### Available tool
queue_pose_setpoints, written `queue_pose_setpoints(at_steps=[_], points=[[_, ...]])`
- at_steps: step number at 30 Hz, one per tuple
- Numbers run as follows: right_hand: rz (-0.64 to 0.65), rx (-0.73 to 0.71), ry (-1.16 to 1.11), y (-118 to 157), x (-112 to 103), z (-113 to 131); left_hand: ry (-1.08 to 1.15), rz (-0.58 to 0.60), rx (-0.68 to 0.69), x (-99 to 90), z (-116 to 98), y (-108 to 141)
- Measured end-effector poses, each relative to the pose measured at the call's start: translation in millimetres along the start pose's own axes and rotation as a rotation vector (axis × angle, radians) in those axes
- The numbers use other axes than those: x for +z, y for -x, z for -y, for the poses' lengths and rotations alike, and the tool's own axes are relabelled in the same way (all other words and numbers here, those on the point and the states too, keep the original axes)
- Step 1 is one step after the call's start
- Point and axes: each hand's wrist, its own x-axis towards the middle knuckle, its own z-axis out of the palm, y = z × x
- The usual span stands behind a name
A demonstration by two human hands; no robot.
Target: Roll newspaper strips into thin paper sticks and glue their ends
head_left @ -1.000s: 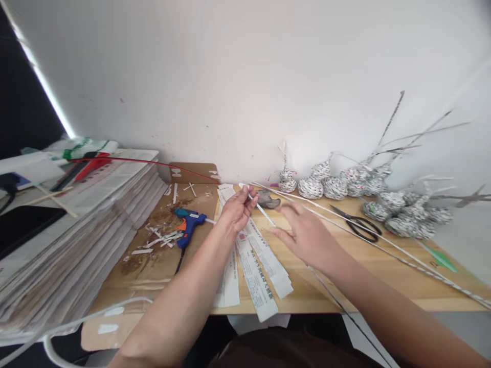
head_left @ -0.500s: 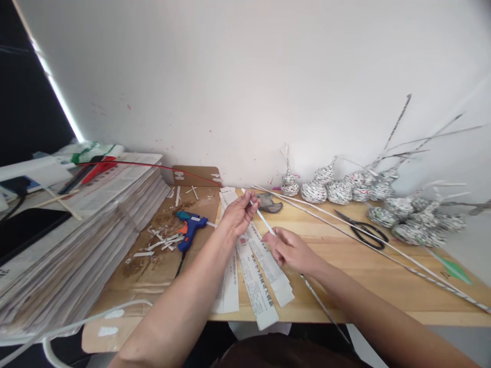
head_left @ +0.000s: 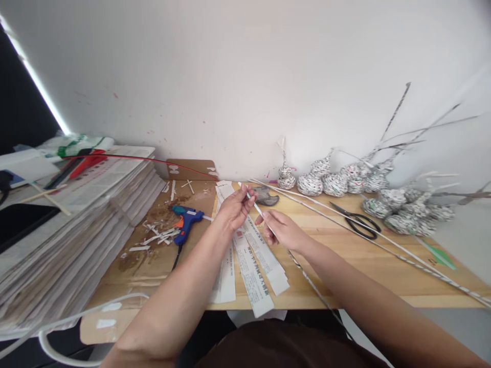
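Note:
Near the middle of the table, my left hand (head_left: 237, 208) pinches the upper part of a thin rolled paper tube (head_left: 258, 208); its pale tip sticks out above the fingers. My right hand (head_left: 282, 229) is closed around the same tube slightly lower and to the right. The printed lower length of the tube slants below my right hand, past the table's front edge. Beneath both hands, newspaper strips (head_left: 253, 278) lie fanned out, partly covered by my left forearm.
A blue glue gun (head_left: 187, 225) lies left beside paper scraps (head_left: 163, 236). Stacked newspapers (head_left: 115, 214) fill the far left. Black scissors (head_left: 360, 224) and long paper tubes (head_left: 318, 202) lie right. Several gourd-shaped woven paper pieces (head_left: 310, 184) stand along the wall. A grey object (head_left: 264, 195) sits behind my hands.
My right hand has moved up along the paper tube, closer to my left hand. Less of the tube shows between them. The whole view has shifted slightly.

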Motion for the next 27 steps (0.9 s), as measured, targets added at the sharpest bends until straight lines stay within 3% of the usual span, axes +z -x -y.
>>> queue_pose_setpoints(at_steps=[2,6,8,10,12,16,18,21,23,25,27], points=[[-0.032,-0.038,-0.018,-6.1,2.6,3.0,0.002,0.009,-0.006,0.3,-0.9,0.7],[0.266,0.142,-0.486,-7.4,6.1,2.0,0.018,0.032,-0.022,1.8,-4.7,3.1],[0.364,0.183,-0.599,-5.1,6.5,0.4,0.021,0.043,-0.027,2.1,-5.5,3.7],[0.313,0.174,-0.495,-3.8,6.0,-0.3,0.018,0.041,-0.016,1.6,-4.9,3.2],[0.167,0.101,-0.212,-4.2,4.7,0.1,0.009,0.030,0.004,0.6,-3.4,1.9],[-0.149,-0.209,0.331,-6.6,2.7,2.5,-0.019,0.011,0.025,-0.6,-0.7,-0.2],[-0.115,-0.187,0.287,-6.9,3.4,3.3,-0.023,0.012,0.019,-0.2,-0.6,0.1],[0.138,0.020,-0.134,-6.6,4.7,3.5,-0.021,0.024,-0.002,0.7,-1.6,1.2],[0.241,0.089,-0.343,-6.6,4.5,3.2,-0.020,0.031,-0.005,0.6,-2.2,1.1],[0.209,0.087,-0.314,-7.1,3.8,2.7,-0.017,0.026,0.005,-0.2,-2.4,0.0],[0.076,0.008,-0.106,-8.3,3.4,2.0,-0.015,0.014,0.017,-1.1,-2.4,-1.4]])
